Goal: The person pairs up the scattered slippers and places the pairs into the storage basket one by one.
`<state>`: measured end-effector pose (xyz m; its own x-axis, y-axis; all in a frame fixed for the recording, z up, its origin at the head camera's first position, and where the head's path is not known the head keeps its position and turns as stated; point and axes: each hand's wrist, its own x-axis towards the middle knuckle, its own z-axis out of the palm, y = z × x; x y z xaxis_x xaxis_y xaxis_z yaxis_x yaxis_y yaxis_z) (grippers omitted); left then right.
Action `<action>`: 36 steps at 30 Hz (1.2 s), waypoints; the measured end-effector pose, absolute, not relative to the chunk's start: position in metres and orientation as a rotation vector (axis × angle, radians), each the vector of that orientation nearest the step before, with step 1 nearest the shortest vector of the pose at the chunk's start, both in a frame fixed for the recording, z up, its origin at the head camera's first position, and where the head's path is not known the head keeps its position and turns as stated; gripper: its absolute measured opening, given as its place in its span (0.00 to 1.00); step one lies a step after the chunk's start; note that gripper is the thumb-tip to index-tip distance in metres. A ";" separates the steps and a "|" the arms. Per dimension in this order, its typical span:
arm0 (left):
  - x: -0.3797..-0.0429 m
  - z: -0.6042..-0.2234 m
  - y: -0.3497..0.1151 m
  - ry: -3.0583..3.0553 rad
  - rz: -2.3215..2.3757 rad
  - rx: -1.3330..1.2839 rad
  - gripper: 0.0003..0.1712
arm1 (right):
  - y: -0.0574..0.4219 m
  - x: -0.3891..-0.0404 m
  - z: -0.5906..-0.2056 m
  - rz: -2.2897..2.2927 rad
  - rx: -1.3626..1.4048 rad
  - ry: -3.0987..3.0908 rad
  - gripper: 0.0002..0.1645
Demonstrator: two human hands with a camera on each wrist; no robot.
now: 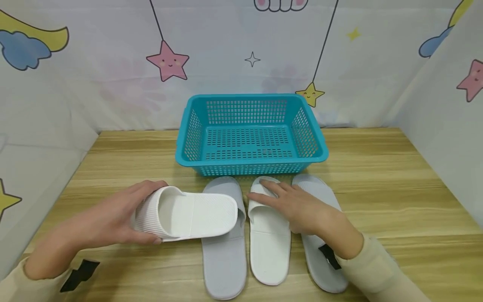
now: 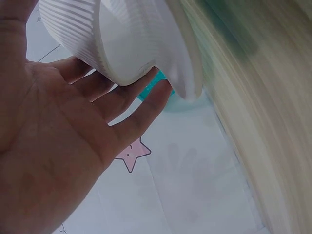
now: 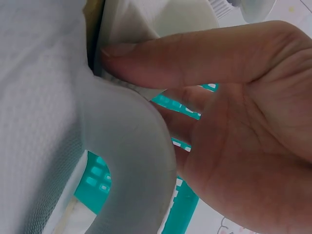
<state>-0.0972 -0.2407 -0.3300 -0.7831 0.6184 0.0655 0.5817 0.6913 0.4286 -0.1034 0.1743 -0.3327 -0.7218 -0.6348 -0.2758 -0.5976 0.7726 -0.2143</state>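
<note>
My left hand (image 1: 126,216) grips a white slipper (image 1: 211,214) around its ribbed toe strap. The slipper lies sideways, its heel over a grey slipper (image 1: 224,268). In the left wrist view, the fingers (image 2: 105,100) reach along the strap's edge. My right hand (image 1: 302,207) spans the toe of a second white slipper (image 1: 269,251), its extended fingers across the strap. In the right wrist view, the thumb (image 3: 185,56) lies against this slipper's side. Another grey slipper (image 1: 318,251) lies to the right, partly hidden under my right forearm.
Behind the slippers stands a teal plastic basket (image 1: 253,163) with slotted walls and nothing in it. The wood-grain tabletop (image 1: 392,188) ends at a white printed cloth (image 1: 226,42) at the back and sides.
</note>
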 end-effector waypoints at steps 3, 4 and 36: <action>-0.097 -0.330 -0.240 2.810 0.664 0.990 0.58 | 0.175 -0.103 -0.333 -0.164 -0.967 2.650 0.66; -0.097 -0.330 -0.240 2.811 0.661 0.989 0.58 | 0.176 -0.103 -0.333 -0.168 -0.975 2.657 0.65; -0.095 -0.331 -0.238 2.846 0.631 1.113 0.58 | 0.178 -0.104 -0.336 -0.191 -1.100 2.658 0.65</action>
